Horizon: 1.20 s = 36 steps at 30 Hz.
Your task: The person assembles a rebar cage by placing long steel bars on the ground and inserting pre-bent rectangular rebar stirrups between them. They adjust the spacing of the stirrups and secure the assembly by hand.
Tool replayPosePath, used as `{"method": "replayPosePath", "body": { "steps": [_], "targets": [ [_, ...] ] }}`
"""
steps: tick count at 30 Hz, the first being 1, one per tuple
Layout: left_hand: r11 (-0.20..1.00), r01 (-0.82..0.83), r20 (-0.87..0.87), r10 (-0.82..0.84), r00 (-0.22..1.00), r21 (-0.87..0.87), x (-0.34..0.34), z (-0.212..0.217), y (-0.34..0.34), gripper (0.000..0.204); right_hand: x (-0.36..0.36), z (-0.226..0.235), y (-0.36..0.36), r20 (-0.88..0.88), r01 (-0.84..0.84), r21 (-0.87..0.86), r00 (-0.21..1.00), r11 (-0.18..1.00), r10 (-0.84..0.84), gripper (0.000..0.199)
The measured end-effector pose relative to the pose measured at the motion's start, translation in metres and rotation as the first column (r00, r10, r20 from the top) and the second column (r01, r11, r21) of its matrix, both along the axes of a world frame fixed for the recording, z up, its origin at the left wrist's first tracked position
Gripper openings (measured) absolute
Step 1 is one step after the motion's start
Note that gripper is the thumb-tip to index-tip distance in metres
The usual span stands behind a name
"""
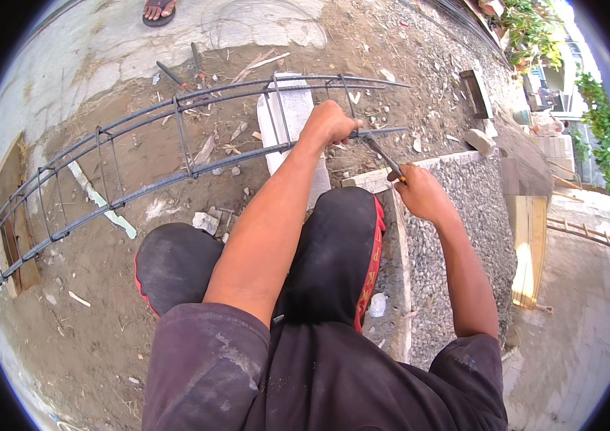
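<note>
A long rebar cage [154, 188] of dark bars and square stirrups stretches from the far left to just ahead of my knees. My left hand [330, 123] is closed on the cage's near bar close to its right end, at a stirrup; the fingers' undersides are hidden. My right hand [420, 190] grips the handles of dark pincers [381, 154], which slant up and left. Their jaws meet the bar just right of my left hand. Any wire at the jaws is too small to make out. Beneath the cage lies a pale flat slab [270, 118].
Gravel [455, 251] fills a bed with a concrete edge [405, 287] on my right. Beyond it stand a wooden box [527, 244] and a loose block [480, 141]. Two dark rods [197, 61] lie past the cage. Someone's sandalled foot [158, 11] shows at the top.
</note>
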<state>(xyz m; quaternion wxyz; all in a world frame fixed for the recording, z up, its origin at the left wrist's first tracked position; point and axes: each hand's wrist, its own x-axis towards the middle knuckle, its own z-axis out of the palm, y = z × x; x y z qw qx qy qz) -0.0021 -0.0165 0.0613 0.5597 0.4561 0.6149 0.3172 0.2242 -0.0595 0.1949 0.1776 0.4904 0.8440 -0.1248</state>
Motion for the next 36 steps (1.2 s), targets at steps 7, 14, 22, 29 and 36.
{"method": "replayPosePath", "body": {
  "steps": [7,14,22,29,36],
  "targets": [
    [0.998,-0.056,-0.021,0.056,0.998,-0.026,0.004,-0.009,0.003,0.051,-0.031,0.017,0.008,0.225,0.026,-0.022,0.974,0.999,-0.020,0.024],
    [0.998,-0.037,-0.111,0.042,0.993,0.048,0.007,-0.019,0.008,0.045,-0.049,0.024,0.006,0.305,-0.061,0.000,0.951,0.998,0.058,0.018],
    [0.999,-0.002,-0.108,0.007,0.994,0.046,0.009,-0.019,0.008,0.046,-0.046,0.023,-0.004,0.361,-0.213,0.129,0.920,0.968,0.154,0.017],
    [0.999,-0.025,-0.076,0.028,0.997,0.028,0.005,-0.018,0.007,0.045,-0.053,0.029,0.015,0.258,-0.101,-0.071,0.959,0.992,0.116,0.021],
    [1.000,-0.005,-0.071,0.007,0.997,0.023,0.001,-0.006,0.001,0.049,-0.063,0.039,0.035,0.284,0.117,-0.199,0.957,0.973,-0.057,0.034]
  ]
}}
